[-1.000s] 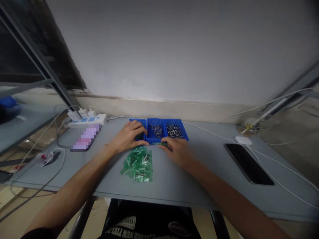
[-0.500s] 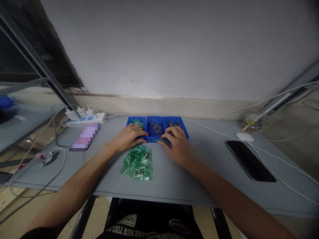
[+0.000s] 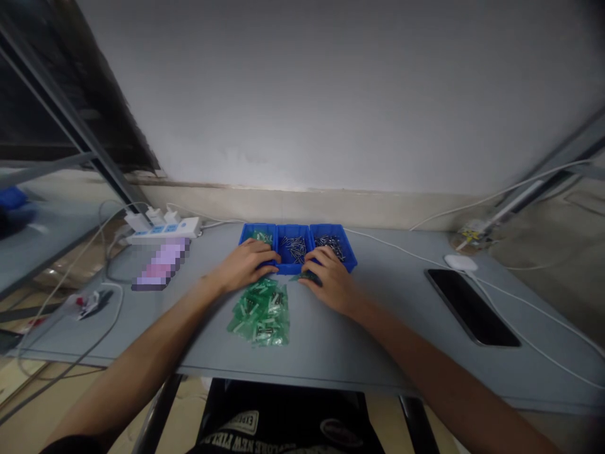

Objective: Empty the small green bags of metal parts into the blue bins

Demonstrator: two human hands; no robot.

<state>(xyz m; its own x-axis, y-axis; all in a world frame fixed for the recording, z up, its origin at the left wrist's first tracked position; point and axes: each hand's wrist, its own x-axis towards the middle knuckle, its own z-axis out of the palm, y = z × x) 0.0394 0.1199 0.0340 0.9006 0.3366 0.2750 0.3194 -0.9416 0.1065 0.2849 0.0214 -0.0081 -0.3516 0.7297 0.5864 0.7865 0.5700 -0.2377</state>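
Observation:
Three blue bins (image 3: pixel 297 247) stand side by side at the back of the grey table (image 3: pixel 359 340); the left one holds green parts, the other two small metal pins. My left hand (image 3: pixel 246 265) rests at the front edge of the left bin, fingers curled. My right hand (image 3: pixel 331 280) lies in front of the right bins and pinches a small green part (image 3: pixel 306 276) against the table. A heap of green plastic parts (image 3: pixel 262 312) lies between my forearms, just below both hands.
A black phone (image 3: pixel 470 306) and a white charger puck (image 3: pixel 460 263) with cable lie at right. A white power strip (image 3: pixel 161 228) with plugs and a blurred flat object (image 3: pixel 161 263) sit at left. Cables trail off the left edge. A wall rises behind the bins.
My left hand drew back from over the left bin to its front edge. My right hand shifted slightly over the bin fronts and settled, still on the small green part.

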